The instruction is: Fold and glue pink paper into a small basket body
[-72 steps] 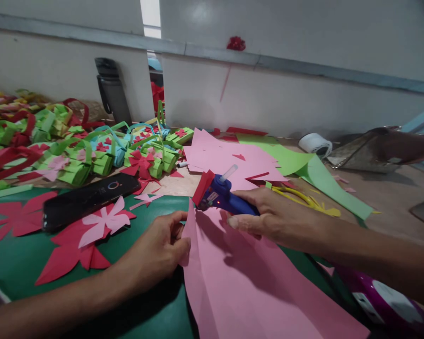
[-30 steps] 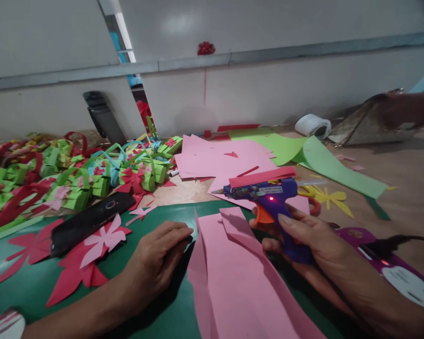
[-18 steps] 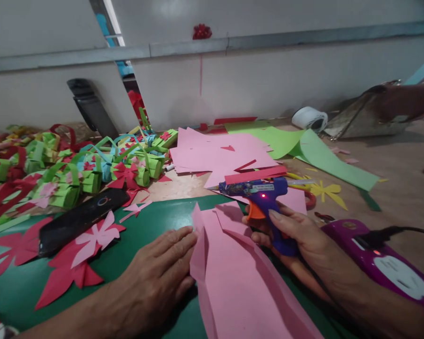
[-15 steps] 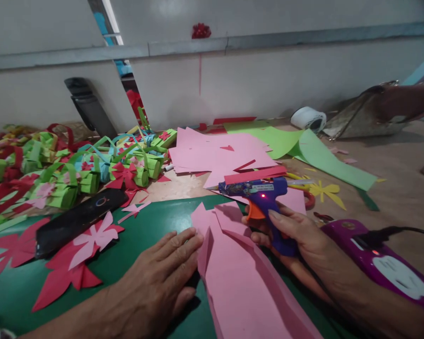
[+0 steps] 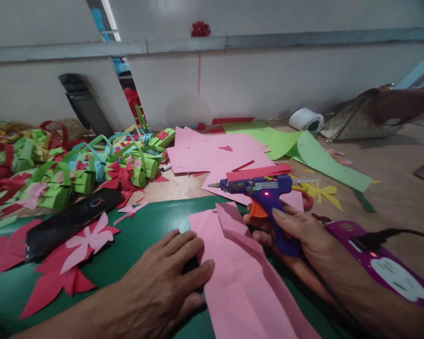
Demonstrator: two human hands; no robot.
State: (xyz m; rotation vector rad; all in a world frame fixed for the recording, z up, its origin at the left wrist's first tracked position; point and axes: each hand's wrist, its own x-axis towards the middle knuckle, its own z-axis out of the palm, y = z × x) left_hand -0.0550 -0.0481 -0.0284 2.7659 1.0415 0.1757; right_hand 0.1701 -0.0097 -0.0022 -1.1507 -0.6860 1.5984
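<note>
Left hand (image 5: 169, 273) palm-down at the long left side of a creased pink sheet (image 5: 229, 268), fingers extended, thumb tip on the paper; nothing gripped. Sheet lies on the green mat (image 5: 166, 212), top end just inside the mat's far edge, lower end out of view; right side folded up.

Right hand (image 5: 297, 230) closed around the handle of a blue glue gun (image 5: 281, 186), forefinger by the orange trigger (image 5: 257, 209); nozzle points left, red light on. Red strip (image 5: 257, 172) along the gun's top.

Mat's left part: red paper flower (image 5: 53, 278) with pink paper flower (image 5: 88, 240) on it, black phone (image 5: 74, 221) behind, at the far edge. Right of mat, on the worktop (image 5: 392, 150): purple power strip (image 5: 342, 230), black plug in.

Past mat's far edge: yellow paper flower (image 5: 321, 192) right, pink sheets (image 5: 198, 153) mid, green sheets (image 5: 279, 143) beyond. Left side: many small paper baskets (image 5: 56, 188).

Worktop's far edge, by the wall: dark bottle (image 5: 86, 106) left, tilted in view; white roll (image 5: 305, 121) and bag (image 5: 378, 113) right. Red bow (image 5: 200, 29) on the wall ledge.
</note>
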